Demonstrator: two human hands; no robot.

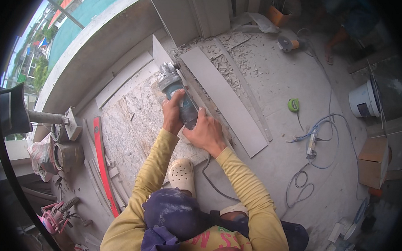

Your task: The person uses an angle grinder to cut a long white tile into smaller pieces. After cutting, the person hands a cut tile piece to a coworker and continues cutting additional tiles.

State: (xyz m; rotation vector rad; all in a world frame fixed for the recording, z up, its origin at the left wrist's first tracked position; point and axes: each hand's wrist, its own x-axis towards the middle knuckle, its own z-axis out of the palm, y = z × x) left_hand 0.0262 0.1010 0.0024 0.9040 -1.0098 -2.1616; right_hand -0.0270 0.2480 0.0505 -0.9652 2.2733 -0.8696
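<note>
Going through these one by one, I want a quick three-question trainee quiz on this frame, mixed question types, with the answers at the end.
1. True or false: the left hand and the right hand are both on the angle grinder.
2. Which colour is the tape measure? a) red b) white c) green
3. Fill the gap: the red spirit level lies on the ____ side of the view.

Key: 1 true; 2 c; 3 left.
</note>
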